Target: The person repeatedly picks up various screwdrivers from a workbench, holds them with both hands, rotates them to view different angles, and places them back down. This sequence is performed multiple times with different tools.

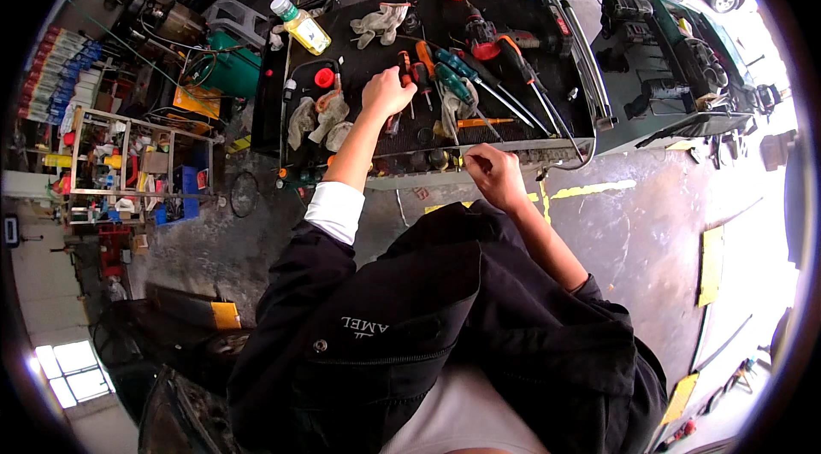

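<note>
My left hand [389, 95] reaches over the black tool tray [368, 18], its fingers curled at a screwdriver with a red-orange and black handle [404, 67]. The handle sticks out beyond the fingers; its lower part is hidden. Just right of it lies another red-and-black screwdriver [422, 76]. My right hand [499, 176] is at the tray's near edge, fingers curled together; whatever they pinch is hidden. Beyond it lie a green-handled screwdriver [455, 84], a teal-handled one [456, 62] and an orange-and-black one [516, 59].
A yellow-liquid bottle [305, 29], work gloves [380, 24], red tape rolls [324, 77] and a red-and-black power drill [481, 35] lie on the tray. Long metal bars [590, 69] run along its right side. A metal rack [128, 155] stands left, a machine bench [667, 120] right.
</note>
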`<state>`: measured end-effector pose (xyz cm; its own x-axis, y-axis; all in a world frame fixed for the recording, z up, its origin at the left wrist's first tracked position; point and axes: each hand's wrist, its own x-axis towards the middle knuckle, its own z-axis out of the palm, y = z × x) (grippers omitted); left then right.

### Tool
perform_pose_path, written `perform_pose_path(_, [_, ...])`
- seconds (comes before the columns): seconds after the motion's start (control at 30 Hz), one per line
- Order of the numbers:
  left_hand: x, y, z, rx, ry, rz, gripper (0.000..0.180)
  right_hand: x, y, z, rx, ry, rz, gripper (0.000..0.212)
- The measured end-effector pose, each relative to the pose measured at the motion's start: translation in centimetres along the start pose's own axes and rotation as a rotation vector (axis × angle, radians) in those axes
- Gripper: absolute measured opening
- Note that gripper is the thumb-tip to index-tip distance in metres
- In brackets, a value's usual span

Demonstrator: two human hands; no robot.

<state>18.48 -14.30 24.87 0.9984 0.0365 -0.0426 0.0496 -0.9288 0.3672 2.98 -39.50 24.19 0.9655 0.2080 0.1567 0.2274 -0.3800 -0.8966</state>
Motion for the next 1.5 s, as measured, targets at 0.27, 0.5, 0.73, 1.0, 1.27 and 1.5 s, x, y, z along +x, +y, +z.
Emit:
perform_pose_path(0.27, [-0.4, -4.0, -1.8, -1.216, -0.540, -0.361, 0.022, -1.8, 0.6, -0.6, 0.115, -0.060, 0.072, 0.013])
perform_pose_path(0.5, [-8.0, -1.0, -1.9, -1.471, -0.627, -0.030, 0.037, -3.1, 2.2, -1.7, 0.323, -0.213, 0.241, 0.017])
perform_pose_path(0.73, [-14.2, 5.9, -0.5, -1.513, -0.464, 0.040, 0.051, -2.9, 2.0, -4.0, 0.763, -0.428, 0.291, 0.029])
perform_pose_path(1.0, [-16.5, 11.3, 2.3, -1.592, -0.337, 0.119, 0.051, -4.1, 1.8, -7.9, 0.841, -0.524, 0.336, 0.040])
perform_pose_path(1.27, [-18.2, 15.2, 3.7, -1.636, -0.327, 0.020, 0.058, -5.5, 2.8, -11.9, 0.880, -0.597, 0.377, 0.039])
perform_pose_path(1.5, [-19.7, 16.8, 5.5, -1.609, -0.285, -0.053, 0.057, -6.5, 4.5, -12.5, 0.927, -0.665, 0.353, 0.034])
